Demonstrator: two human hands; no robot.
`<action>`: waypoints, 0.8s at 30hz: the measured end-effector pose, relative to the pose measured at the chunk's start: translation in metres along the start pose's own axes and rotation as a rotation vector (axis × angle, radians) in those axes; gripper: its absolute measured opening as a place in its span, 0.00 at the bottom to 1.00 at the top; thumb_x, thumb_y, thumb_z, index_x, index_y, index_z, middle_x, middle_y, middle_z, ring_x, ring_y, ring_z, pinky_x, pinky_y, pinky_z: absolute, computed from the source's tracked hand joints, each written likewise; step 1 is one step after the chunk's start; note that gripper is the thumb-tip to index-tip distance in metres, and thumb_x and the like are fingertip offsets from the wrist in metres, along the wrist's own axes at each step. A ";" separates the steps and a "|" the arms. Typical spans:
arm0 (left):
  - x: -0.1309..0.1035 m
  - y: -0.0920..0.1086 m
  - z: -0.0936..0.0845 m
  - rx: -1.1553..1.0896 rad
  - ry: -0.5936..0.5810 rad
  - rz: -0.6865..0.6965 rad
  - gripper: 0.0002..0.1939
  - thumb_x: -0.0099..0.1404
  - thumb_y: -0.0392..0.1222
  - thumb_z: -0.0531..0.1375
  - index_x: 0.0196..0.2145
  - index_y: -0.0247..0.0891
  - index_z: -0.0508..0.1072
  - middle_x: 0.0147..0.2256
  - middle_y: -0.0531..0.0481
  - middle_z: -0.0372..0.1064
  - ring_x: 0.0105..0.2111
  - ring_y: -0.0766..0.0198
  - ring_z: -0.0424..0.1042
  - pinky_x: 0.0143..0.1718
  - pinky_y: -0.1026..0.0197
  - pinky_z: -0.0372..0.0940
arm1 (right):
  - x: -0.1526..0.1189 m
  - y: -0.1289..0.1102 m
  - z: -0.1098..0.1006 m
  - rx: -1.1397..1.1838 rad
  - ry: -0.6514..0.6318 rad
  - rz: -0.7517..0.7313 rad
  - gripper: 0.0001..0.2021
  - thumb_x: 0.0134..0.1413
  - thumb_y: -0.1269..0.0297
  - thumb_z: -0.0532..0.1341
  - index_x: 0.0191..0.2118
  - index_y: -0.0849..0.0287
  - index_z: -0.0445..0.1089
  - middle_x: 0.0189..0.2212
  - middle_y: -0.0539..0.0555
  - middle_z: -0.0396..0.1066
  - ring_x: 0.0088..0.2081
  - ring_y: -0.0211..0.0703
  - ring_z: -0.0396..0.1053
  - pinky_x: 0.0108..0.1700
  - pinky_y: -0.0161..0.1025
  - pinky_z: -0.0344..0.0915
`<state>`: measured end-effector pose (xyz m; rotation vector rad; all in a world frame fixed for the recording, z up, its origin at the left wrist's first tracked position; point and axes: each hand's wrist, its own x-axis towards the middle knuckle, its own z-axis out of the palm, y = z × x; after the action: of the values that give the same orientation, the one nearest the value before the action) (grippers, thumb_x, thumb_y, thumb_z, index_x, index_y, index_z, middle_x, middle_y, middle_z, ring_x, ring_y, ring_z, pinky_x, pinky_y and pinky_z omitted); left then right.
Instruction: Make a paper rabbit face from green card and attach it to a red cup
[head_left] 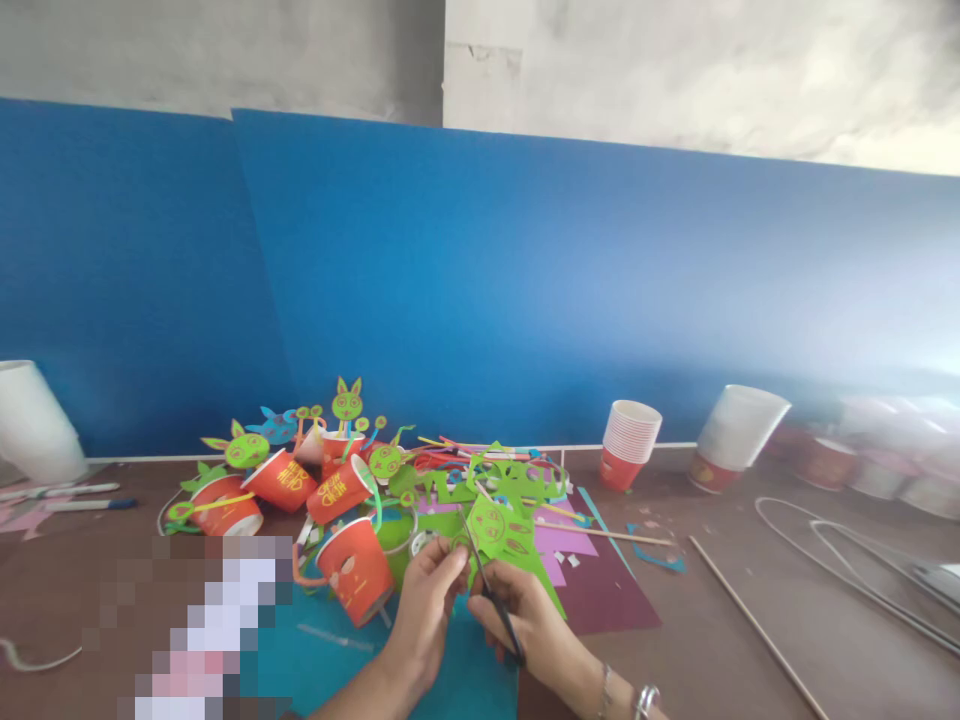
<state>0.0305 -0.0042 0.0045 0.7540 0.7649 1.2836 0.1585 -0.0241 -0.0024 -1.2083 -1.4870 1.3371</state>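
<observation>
Here the right hand (525, 625) grips small scissors (491, 590), fingers closed through the handles and the blades pointing up and away into a piece of green paper (499, 530) with a face drawn on it. The left hand (427, 600) pinches the near left edge of that same paper between thumb and fingertips, just beside the blades, holding it above the table (750, 600). Whether the blades are parted or closed is too small to tell. To cut well here, I judge the left hand should turn the paper into the blades rather than the scissors chasing the outline, keeping its fingertips clear of the cutting line, since they sit very close to it. Short snips near the pivot would likely suit the tight curves around the drawn face, and the paper looks thin enough to buckle if held too far from the cut. Under the hands lies a teal sheet (337, 650), with a maroon sheet (607, 600) and a pink one (559, 545) to the right. Just left of the left hand a red cup (356, 570) lies tipped, and beyond it a heap of red cups with green cut-out animal heads (300, 470) spreads toward the blue wall (480, 280). Farther right stand a cup stack (630, 440), a white cup (739, 425), a thin wooden stick (757, 630) and a white cord (840, 565).
</observation>
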 end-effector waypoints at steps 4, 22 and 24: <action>-0.001 0.000 0.001 0.005 -0.008 0.002 0.14 0.49 0.45 0.66 0.21 0.36 0.65 0.18 0.58 0.57 0.21 0.71 0.55 0.24 0.67 0.52 | 0.000 0.000 -0.001 0.010 -0.012 -0.001 0.21 0.44 0.45 0.63 0.28 0.59 0.62 0.15 0.43 0.60 0.15 0.30 0.56 0.16 0.28 0.54; 0.000 -0.001 0.000 0.009 -0.034 -0.001 0.14 0.49 0.44 0.66 0.20 0.37 0.63 0.18 0.58 0.58 0.21 0.71 0.55 0.25 0.66 0.52 | -0.002 -0.004 -0.001 -0.006 -0.021 -0.008 0.21 0.43 0.45 0.64 0.29 0.60 0.61 0.16 0.44 0.61 0.16 0.31 0.57 0.17 0.28 0.54; 0.000 -0.001 0.000 0.009 -0.036 -0.005 0.14 0.50 0.44 0.66 0.21 0.37 0.63 0.18 0.58 0.58 0.21 0.71 0.55 0.25 0.66 0.52 | -0.002 -0.003 0.000 -0.014 -0.018 -0.011 0.21 0.44 0.46 0.64 0.28 0.59 0.61 0.16 0.44 0.60 0.16 0.30 0.57 0.17 0.28 0.54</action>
<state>0.0310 -0.0039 0.0031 0.7799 0.7437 1.2598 0.1589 -0.0260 0.0012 -1.1982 -1.5161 1.3348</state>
